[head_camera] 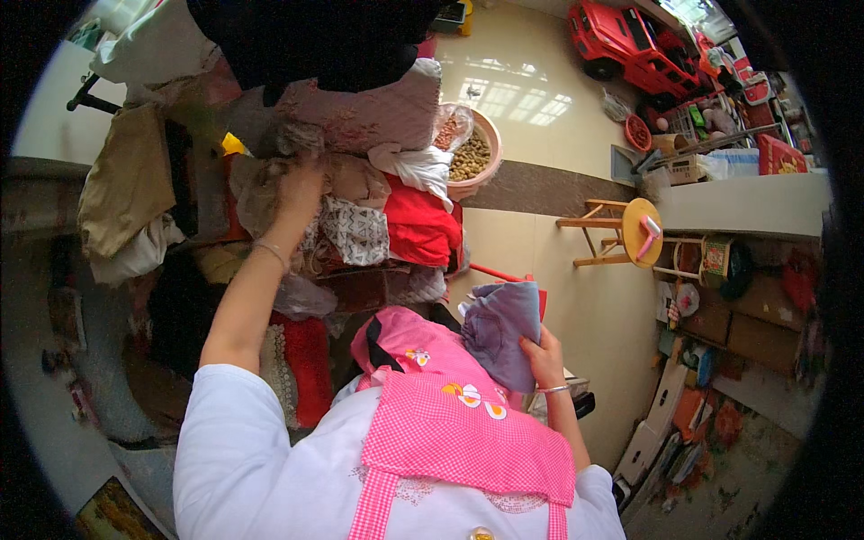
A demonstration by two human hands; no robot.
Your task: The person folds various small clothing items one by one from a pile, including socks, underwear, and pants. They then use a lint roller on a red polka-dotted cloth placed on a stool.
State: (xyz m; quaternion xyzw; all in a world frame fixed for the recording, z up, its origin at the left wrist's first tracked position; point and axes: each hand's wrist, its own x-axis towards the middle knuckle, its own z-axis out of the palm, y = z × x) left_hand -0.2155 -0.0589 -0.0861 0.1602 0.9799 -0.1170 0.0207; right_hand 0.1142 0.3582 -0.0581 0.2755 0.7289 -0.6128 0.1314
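My right hand (pixel 544 359) grips a folded grey-blue garment (pixel 498 337) with a gathered seam, held beside the pink checked apron I wear. My left hand (pixel 302 185) reaches into the pile of cloth in front of me and is blurred. Around it lie beige cloth (pixel 354 179) and a thin greyish item (pixel 255 192); whether its fingers hold anything is unclear. Close by are a white cloth with a black triangle pattern (pixel 356 231), a red cloth (pixel 422 226) and a white cloth (pixel 420 169). A pink quilted cover (pixel 368 111) lies behind them.
A pink basin (pixel 496 145) of nuts stands right of the pile. Further right is a wooden stool (pixel 634 250) with a pink-and-white object on its seat. A red toy car (pixel 634 50) is at the back. Khaki cloth (pixel 128 182) hangs at left.
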